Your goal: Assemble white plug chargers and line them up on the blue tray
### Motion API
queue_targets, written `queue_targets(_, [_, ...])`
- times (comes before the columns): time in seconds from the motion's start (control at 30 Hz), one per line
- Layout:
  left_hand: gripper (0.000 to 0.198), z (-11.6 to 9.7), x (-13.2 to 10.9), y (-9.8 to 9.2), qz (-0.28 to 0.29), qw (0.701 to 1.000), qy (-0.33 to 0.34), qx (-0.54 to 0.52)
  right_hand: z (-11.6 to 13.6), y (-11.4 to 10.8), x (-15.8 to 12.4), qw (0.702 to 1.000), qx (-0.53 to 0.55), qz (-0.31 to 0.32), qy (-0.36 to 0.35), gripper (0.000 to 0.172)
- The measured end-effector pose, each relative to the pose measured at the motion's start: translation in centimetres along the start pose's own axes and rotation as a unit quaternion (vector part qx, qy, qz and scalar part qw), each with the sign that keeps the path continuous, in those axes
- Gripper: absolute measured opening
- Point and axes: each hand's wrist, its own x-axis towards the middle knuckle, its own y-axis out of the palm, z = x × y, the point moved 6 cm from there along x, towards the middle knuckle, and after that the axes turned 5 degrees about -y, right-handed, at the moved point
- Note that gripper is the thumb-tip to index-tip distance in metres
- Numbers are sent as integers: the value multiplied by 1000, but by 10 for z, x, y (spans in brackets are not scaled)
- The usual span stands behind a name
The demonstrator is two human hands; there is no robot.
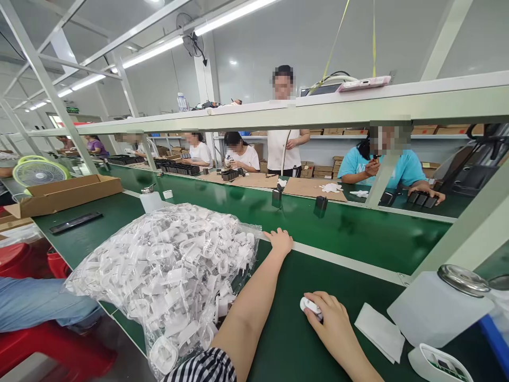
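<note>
My right hand (332, 321) is closed around a small white rounded plastic part (311, 307), with small shiny metal spots on top, just over the green table. My left hand (280, 241) lies palm down at the pale rail (318, 252) beside the conveyor, its fingers stretched out and nothing visible in them. Left of that arm, a big clear plastic bag (170, 270) spreads over the table, full of similar white plastic pieces. A folded white cloth or paper (379, 331) lies right of my right hand. Near it stands a white bottle (439, 307) with a metal top.
Black blocky parts (321, 202) sit on the green conveyor (350, 228). An opened white casing (437, 363) with a circuit board lies at bottom right. A cardboard box (73, 191), a dark flat device (75, 223) and a green fan (41, 171) are at left. Several co-workers sit opposite.
</note>
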Motion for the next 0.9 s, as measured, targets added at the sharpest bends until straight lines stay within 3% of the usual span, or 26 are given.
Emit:
queue_targets(0.2, [36, -1, -2, -5, -28, 999, 10, -27, 0, -1, 0, 1000, -2, -10, -4, 26])
queue_targets(0.63, [30, -7, -3, 1, 87, 992, 69, -56, 1, -2, 0, 1000, 26, 5, 5, 25])
queue_targets(0.9, [41, -8, -2, -2, 69, 990, 100, -67, 1, -1, -1, 999, 29, 12, 10, 25])
